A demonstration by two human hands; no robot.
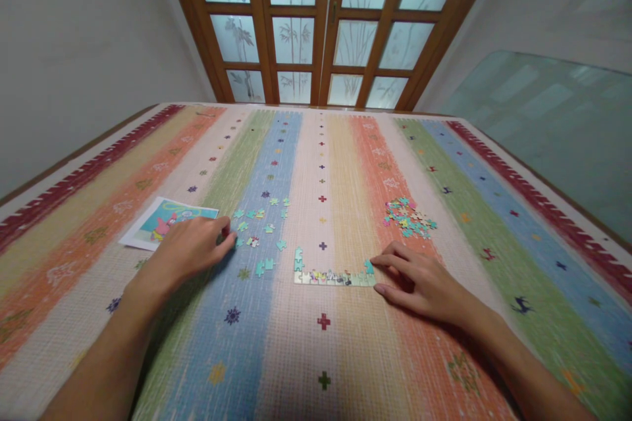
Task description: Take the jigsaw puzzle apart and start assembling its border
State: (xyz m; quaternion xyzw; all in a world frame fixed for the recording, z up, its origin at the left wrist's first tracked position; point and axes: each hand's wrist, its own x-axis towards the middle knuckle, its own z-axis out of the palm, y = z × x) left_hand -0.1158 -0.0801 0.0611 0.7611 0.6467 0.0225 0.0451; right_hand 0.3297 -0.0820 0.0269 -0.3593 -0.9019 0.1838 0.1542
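A partly joined jigsaw puzzle [336, 277] lies flat on the striped cloth, forming a bottom row with a short column rising at its left end. At its right end, my right hand [412, 279] has its fingertips on a teal puzzle piece [369, 267], the thumb by the row's corner. My left hand [197, 247] hovers over or rests by a picture card [148, 227] showing a pink cartoon figure, partly covering it. Its fingers are loosely bent, with the thumb tip close to loose teal pieces [241, 227]; nothing shows in its grasp.
A heap of mixed puzzle pieces [409, 218] sits beyond my right hand. Two pieces [264, 267] lie left of the joined row. The striped tablecloth [323, 348] covers the table. Behind stand wooden doors [323, 33] with frosted panes, and a glass panel [553, 125] leans at right.
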